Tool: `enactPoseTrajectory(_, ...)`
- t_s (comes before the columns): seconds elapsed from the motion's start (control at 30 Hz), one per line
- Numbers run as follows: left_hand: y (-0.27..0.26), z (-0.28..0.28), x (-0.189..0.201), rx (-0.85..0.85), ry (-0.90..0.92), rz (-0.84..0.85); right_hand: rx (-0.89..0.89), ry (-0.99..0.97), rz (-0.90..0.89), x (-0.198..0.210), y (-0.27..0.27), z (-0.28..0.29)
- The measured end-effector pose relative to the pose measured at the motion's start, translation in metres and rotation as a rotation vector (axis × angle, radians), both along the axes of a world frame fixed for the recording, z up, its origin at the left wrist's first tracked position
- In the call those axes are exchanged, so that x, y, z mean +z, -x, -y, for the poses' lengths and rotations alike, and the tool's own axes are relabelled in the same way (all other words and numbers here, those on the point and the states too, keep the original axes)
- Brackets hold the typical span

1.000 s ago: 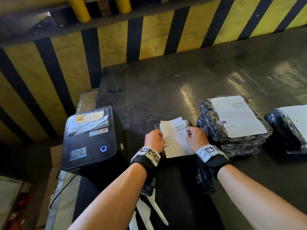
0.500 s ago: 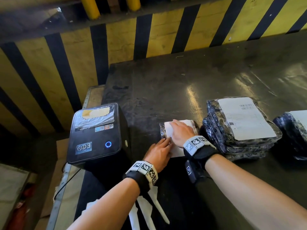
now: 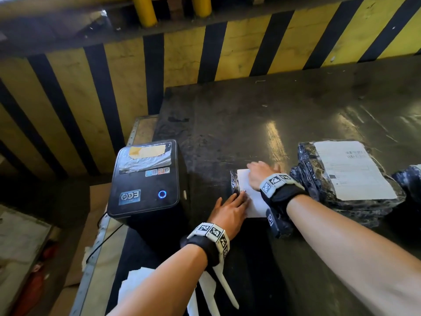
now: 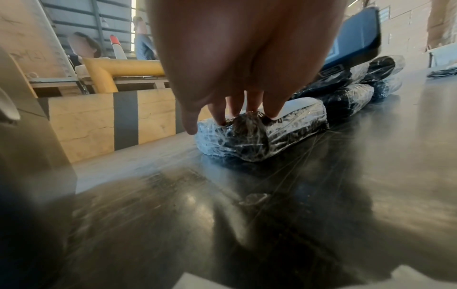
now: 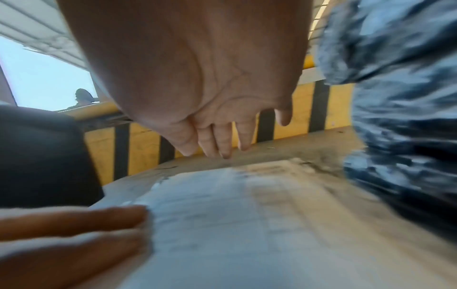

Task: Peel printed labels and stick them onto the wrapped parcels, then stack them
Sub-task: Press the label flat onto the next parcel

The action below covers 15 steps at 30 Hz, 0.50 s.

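Right hand [image 3: 259, 176] slid farther up label [image 3: 252, 201]; left hand [image 3: 230, 213] flat too, parcel [image 4: 259, 135] long axis pointing away

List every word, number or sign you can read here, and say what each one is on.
Badge on the label printer: a logo, seemingly mirrored; perhaps "EGO", not certain.
Small stickers on the printer: too small to read.
Label on the stacked parcels: barcode and print, too small.
Label under the hands: print blurred.
Wristbands: square code markers, no words.
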State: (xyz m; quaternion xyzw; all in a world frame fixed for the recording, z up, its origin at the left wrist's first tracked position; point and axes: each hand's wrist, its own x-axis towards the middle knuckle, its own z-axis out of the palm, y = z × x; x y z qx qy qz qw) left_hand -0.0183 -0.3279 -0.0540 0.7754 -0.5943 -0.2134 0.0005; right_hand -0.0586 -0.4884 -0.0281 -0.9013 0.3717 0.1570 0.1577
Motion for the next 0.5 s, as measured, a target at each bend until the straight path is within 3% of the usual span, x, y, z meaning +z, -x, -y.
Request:
enactPoseTrajectory(0.1, -0.001, 0.001, -0.005, 0.009, -0.003, -0.004, 0.094, -0.016, 0.058, -0.007, -0.015, -0.018)
enactPoseTrajectory(0.2, -0.001, 0.001, -0.008, 0.024, 0.001, -0.012, 0.075, -0.039, 0.067, -0.010, -0.007, -0.014)
enactPoseTrajectory(0.4, 0.001, 0.000, -0.005, 0.037, -0.006, -0.031, -0.060, 0.021, -0.120, 0.002, 0.011, 0.012)
enactPoseTrajectory(0.5, 0.002, 0.002, -0.002, 0.022, -0.025, -0.006, 0.059, 0.025, -0.033, 0.004, 0.006, -0.008)
